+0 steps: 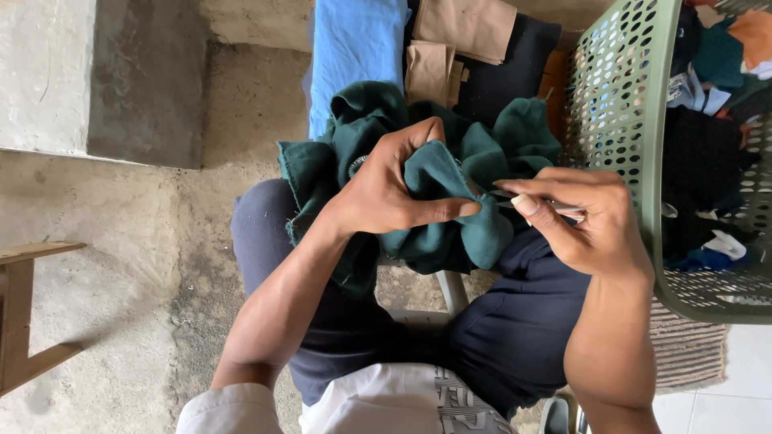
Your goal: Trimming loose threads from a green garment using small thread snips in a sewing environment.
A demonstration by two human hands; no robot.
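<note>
A bunched dark green cloth (pixel 450 153) rests over my lap. My left hand (pixel 390 189) grips a fold of it, thumb pressed along the lower edge. My right hand (pixel 591 221) sits just to the right of the fold, fingers pinched on a thin pale tool (pixel 563 209) whose tip points at the cloth. What kind of tool it is I cannot tell. My dark blue trousers (pixel 515 337) show below the cloth.
A green perforated laundry basket (pixel 623 104) with several mixed clothes stands at the right. Folded blue (pixel 354 40), tan (pixel 466 28) and dark cloths lie ahead. A wooden stool edge (pixel 24 313) is at the left on the concrete floor.
</note>
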